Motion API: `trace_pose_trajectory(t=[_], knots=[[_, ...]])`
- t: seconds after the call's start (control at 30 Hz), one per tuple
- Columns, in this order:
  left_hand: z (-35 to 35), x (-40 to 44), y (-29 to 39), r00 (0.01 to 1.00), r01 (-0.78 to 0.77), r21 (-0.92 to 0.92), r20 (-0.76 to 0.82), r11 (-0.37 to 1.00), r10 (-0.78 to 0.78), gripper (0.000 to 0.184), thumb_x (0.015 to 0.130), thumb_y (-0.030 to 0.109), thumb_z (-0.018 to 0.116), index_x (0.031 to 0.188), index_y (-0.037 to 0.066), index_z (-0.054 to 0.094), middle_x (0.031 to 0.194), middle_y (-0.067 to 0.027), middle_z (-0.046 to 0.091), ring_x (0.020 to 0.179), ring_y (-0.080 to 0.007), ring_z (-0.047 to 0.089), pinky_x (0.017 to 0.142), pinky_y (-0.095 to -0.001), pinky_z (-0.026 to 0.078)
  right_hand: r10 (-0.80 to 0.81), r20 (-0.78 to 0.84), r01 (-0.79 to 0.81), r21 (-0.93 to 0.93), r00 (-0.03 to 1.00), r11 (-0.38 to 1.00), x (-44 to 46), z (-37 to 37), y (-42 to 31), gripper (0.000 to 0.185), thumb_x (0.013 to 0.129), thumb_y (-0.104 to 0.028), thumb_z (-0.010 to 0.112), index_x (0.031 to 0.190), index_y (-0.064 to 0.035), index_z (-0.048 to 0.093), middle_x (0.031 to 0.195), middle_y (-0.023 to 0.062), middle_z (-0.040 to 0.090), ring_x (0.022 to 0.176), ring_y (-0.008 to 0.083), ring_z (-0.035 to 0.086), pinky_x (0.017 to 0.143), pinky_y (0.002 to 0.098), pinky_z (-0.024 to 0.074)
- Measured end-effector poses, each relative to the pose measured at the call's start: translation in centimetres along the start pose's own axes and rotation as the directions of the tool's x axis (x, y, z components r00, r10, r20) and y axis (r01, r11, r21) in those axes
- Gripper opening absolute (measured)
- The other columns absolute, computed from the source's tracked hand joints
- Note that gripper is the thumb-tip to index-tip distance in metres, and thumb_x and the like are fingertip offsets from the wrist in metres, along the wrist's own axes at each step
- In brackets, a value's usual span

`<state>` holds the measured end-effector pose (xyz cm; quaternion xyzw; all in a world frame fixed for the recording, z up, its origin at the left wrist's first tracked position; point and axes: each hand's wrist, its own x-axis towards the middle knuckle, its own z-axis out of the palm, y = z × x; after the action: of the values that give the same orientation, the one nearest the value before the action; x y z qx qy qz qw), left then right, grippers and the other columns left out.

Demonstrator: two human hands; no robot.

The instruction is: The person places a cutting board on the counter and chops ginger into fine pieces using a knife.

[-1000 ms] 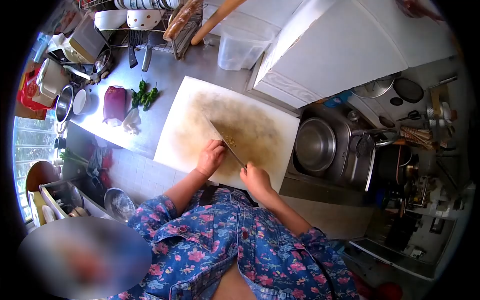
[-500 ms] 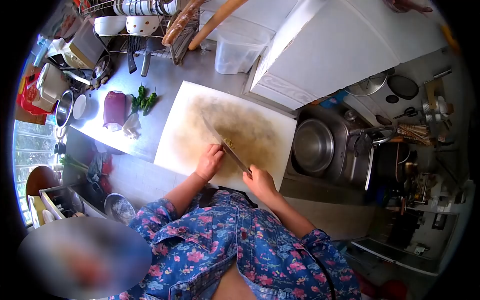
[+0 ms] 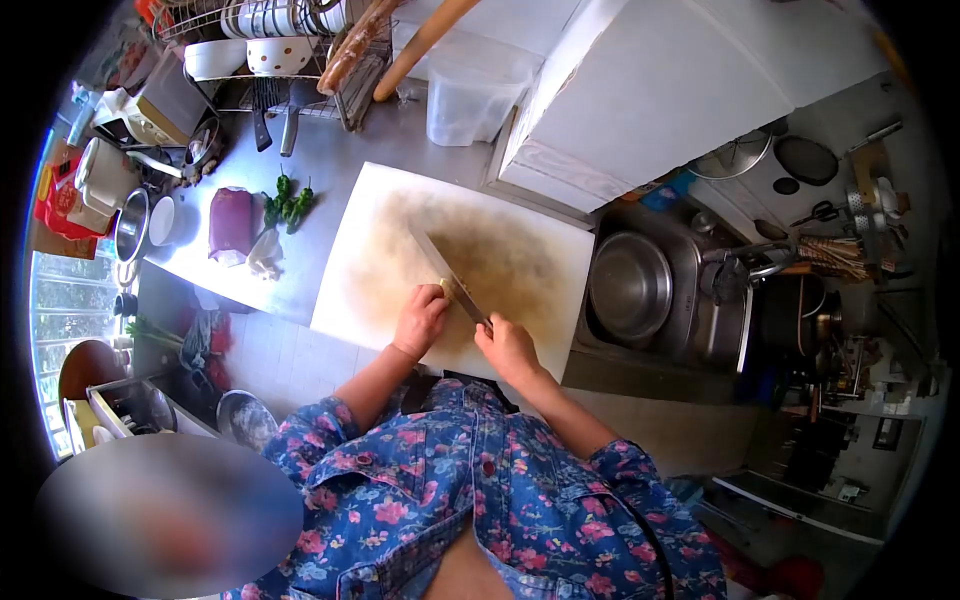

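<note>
My right hand [image 3: 508, 348] is closed round the handle of a long kitchen knife [image 3: 438, 260]. Its blade lies slantwise over a white cutting board [image 3: 345, 270] with a dark, stained middle. Close against the blade, the bent fingers of my left hand [image 3: 422, 318] pinch a small pale-yellow piece of food [image 3: 446, 287]. Its kind is too small to make out, and my fingers hide part of it. Whether the knife edge touches the piece or the board, I cannot tell.
Green peppers [image 3: 290, 202] and a purple-red package [image 3: 230, 222] lie left of the board on the metal counter. Behind stands a dish rack [image 3: 350, 105] with bowls, beside a clear plastic bin [image 3: 470, 100]. To the right, a metal basin [image 3: 630, 285] sits in the sink [image 3: 705, 330].
My right hand and the knife handle have shifted slightly up and left. The yellow bits that showed right of the blade are now mostly hidden. My left hand has barely moved.
</note>
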<state>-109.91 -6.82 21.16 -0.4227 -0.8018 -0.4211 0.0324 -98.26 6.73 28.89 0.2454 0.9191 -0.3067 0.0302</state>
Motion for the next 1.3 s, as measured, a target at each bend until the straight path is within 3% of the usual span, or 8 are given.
trace_pose_trajectory(t=[0.13, 0.23, 0.33, 0.53, 0.63, 0.83, 1.13, 1.3], knots=[[0.1, 0.0, -0.5, 1.0, -0.022, -0.037, -0.009, 0.999, 0.021, 0.014, 0.07, 0.0, 0.065, 0.083, 0.004, 0.062, 0.093, -0.009, 0.06, 0.089, -0.0293, 0.057, 0.075, -0.0369, 0.049, 0.037, 0.122, -0.034, -0.024, 0.992, 0.999, -1.6, -3.6, -0.8, 0.027, 0.085, -0.025, 0.059, 0.078, 0.0002, 0.055, 0.066, 0.0199, 0.062, 0.063, 0.0393, 0.061, 0.058, 0.0469, 0.0484], [-0.1, 0.0, -0.6, 0.999, -0.034, -0.03, 0.001, 0.999, 0.034, 0.014, 0.069, 0.0, 0.065, 0.082, 0.004, 0.061, 0.093, -0.0078, 0.06, 0.09, -0.0275, 0.056, 0.077, -0.0357, 0.049, 0.103, 0.195, -0.09, -0.074, 0.975, 0.993, -2.1, -4.1, -0.9, 0.025, 0.085, -0.025, 0.057, 0.079, -0.0003, 0.058, 0.074, 0.0235, 0.063, 0.072, 0.0409, 0.062, 0.065, 0.0493, 0.0492], [0.0, -0.3, -0.6, 1.0, -0.013, -0.035, 0.011, 0.999, 0.014, 0.014, 0.069, 0.0, 0.065, 0.082, 0.004, 0.061, 0.094, -0.0077, 0.06, 0.09, -0.0275, 0.056, 0.078, -0.0356, 0.049, 0.034, 0.128, -0.021, -0.102, 0.991, 0.995, -1.9, -2.2, -0.1, 0.026, 0.085, -0.025, 0.058, 0.078, 0.0001, 0.057, 0.065, 0.0203, 0.061, 0.062, 0.0394, 0.062, 0.057, 0.0467, 0.0487], [-0.5, -0.3, -0.4, 1.0, -0.024, -0.018, 0.013, 1.0, 0.025, 0.017, 0.068, 0.0, 0.065, 0.085, 0.004, 0.063, 0.094, -0.0082, 0.06, 0.09, -0.028, 0.056, 0.079, -0.0355, 0.049, -0.072, -0.043, 0.065, -0.138, 0.997, 0.988, 0.6, 2.0, -0.1, 0.025, 0.085, -0.024, 0.058, 0.078, -0.0006, 0.058, 0.065, 0.0206, 0.061, 0.061, 0.0391, 0.062, 0.056, 0.0468, 0.049], [-0.4, 0.1, -0.2, 0.998, -0.055, 0.025, 0.004, 0.998, 0.055, 0.018, 0.068, 0.0, 0.064, 0.086, 0.004, 0.063, 0.094, -0.0083, 0.06, 0.091, -0.0278, 0.056, 0.079, -0.0353, 0.049, -0.044, -0.02, 0.044, 0.008, 0.999, 0.999, 0.7, 1.2, 0.4, 0.025, 0.085, -0.024, 0.058, 0.076, -0.0004, 0.057, 0.065, 0.0212, 0.061, 0.062, 0.0398, 0.062, 0.057, 0.0472, 0.0489], [-0.2, -0.4, -0.7, 0.999, -0.033, 0.001, 0.019, 0.999, 0.033, 0.015, 0.07, 0.002, 0.063, 0.084, 0.005, 0.063, 0.094, -0.0079, 0.059, 0.092, -0.0275, 0.057, 0.079, -0.0355, 0.049, 0.05, 0.172, -0.041, -0.052, 0.984, 0.998, -1.8, -3.2, -0.5, 0.026, 0.085, -0.025, 0.058, 0.078, 0.0004, 0.057, 0.065, 0.0212, 0.061, 0.063, 0.0397, 0.062, 0.06, 0.0481, 0.0486], [-0.6, -0.7, -0.6, 1.0, -0.01, 0.016, 0.019, 1.0, 0.01, 0.013, 0.07, 0.003, 0.064, 0.083, 0.006, 0.062, 0.094, -0.0072, 0.059, 0.09, -0.0272, 0.057, 0.076, -0.0347, 0.05, -0.048, -0.03, 0.044, -0.099, 0.998, 0.994, 0.5, 2.4, -0.4, 0.027, 0.085, -0.025, 0.058, 0.076, 0.0005, 0.057, 0.065, 0.0219, 0.061, 0.062, 0.0402, 0.061, 0.056, 0.0469, 0.0481], [-0.4, -0.6, -0.6, 1.0, 0.004, 0.039, 0.022, 0.999, -0.005, 0.012, 0.07, 0.003, 0.064, 0.081, 0.006, 0.061, 0.091, -0.0069, 0.059, 0.087, -0.0266, 0.057, 0.074, -0.035, 0.05, 0.007, 0.057, -0.009, 0.04, 0.998, 0.999, -0.3, 0.0, 0.0, 0.026, 0.085, -0.025, 0.057, 0.078, 0.0005, 0.057, 0.069, 0.0224, 0.062, 0.066, 0.041, 0.062, 0.061, 0.0482, 0.0489]])
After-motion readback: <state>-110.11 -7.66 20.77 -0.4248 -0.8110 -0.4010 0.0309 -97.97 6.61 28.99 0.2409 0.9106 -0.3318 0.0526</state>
